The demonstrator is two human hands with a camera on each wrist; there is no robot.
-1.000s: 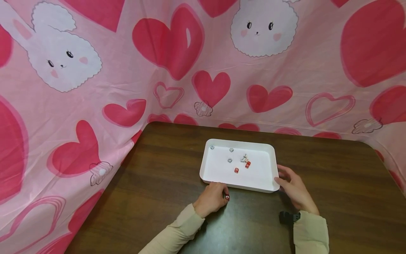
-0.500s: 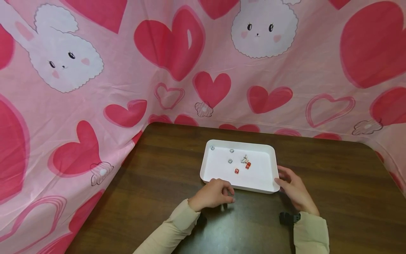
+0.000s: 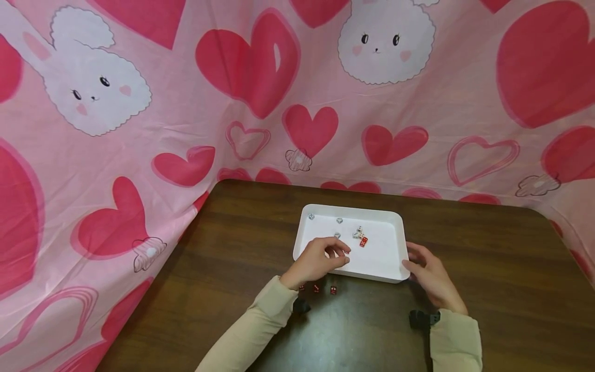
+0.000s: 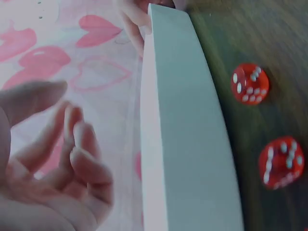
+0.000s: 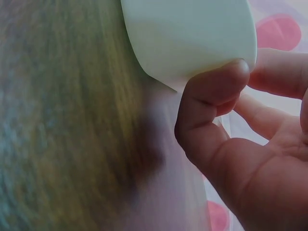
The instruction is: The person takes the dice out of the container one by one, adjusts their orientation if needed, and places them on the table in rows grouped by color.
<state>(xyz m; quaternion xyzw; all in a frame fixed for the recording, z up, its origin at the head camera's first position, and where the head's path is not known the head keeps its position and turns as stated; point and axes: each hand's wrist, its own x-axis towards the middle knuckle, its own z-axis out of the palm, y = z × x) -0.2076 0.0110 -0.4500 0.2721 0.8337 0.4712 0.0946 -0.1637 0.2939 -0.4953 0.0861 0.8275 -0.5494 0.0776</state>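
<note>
A white tray lies on a dark wooden table. It holds one red die and several pale dice. My left hand hovers over the tray's near left part, its fingers loosely curled with nothing showing in them. It hides the spot where another red die lay. Three red dice lie in a row on the table just in front of the tray; two of the red dice show beside the tray wall. My right hand holds the tray's near right corner, thumb pressed against it.
A pink cloth with hearts and rabbits hangs behind the table and drapes over its left edge. A small black object sits at my right wrist. The brown tabletop stretches out on both sides of the tray.
My left hand has lifted off the table and moved forward over the tray, uncovering three red dice in front of it. The right hand has stayed at the tray's corner.
</note>
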